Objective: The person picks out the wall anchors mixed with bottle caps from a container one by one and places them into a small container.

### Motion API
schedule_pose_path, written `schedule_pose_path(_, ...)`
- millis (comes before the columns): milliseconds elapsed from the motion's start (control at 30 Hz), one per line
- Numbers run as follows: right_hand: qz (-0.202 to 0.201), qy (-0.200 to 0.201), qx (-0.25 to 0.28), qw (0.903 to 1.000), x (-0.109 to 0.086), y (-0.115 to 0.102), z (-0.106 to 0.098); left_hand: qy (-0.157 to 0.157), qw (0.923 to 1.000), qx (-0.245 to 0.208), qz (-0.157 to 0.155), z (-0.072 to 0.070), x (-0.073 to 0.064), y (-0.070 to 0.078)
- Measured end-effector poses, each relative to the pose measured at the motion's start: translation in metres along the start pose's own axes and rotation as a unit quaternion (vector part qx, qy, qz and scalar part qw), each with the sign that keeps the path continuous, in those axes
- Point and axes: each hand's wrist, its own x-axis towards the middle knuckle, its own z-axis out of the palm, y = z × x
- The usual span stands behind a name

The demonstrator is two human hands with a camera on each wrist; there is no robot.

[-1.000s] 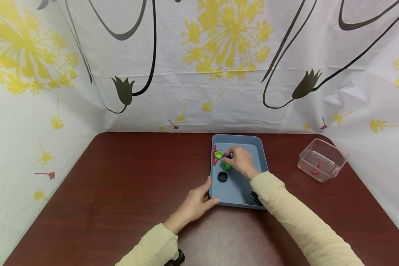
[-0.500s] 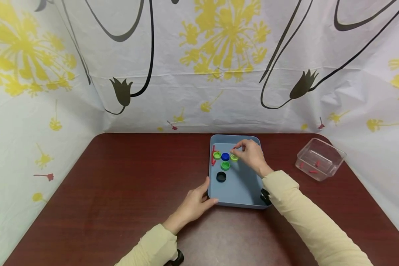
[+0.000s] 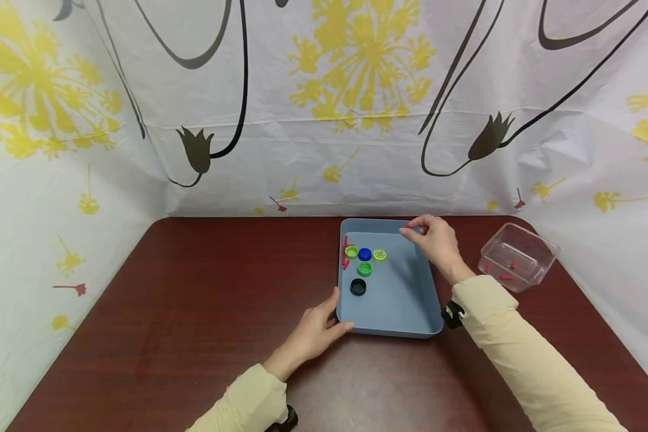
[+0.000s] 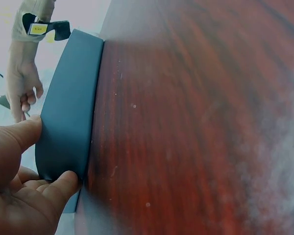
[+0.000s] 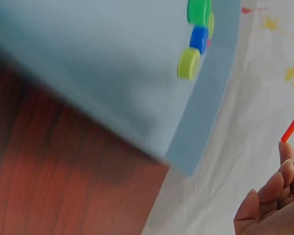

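On the reddish-brown table (image 3: 194, 300) sits a blue tray (image 3: 399, 309), a clear plastic box (image 3: 530, 261) to its right. Your left hand (image 3: 312, 330) grips the tray's near-left corner; your right hand (image 3: 437, 243), well apart, hovers by its far-right corner. Inside lie five plastic caps (image 3: 365, 254); that right hand pinches a red stick (image 5: 289, 130).
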Motion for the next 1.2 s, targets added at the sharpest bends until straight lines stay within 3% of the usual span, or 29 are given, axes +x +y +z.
schedule_pose_path(367, 0.063, 0.056, -0.007, 0.9964, -0.006, 0.04, -0.041, -0.004, 1.0, 0.004, 0.0, 0.001, 0.0, -0.001)
schedule_pose_path(600, 0.117, 0.058, 0.018, 0.9913, -0.017, 0.065, -0.06, -0.007, 1.0, -0.002, -0.003, 0.0, 0.0, -0.002)
schedule_pose_path(800, 0.114, 0.081, -0.038, 0.9894, -0.025, 0.085, -0.071, -0.006, 0.9999, -0.008, 0.003, 0.001, 0.0, -0.002)
schedule_pose_path(1200, 0.102, 0.115, -0.09, 0.984, -0.036, 0.114, -0.082, -0.004, 0.9999, -0.005, 0.008, 0.0, -0.002, -0.001)
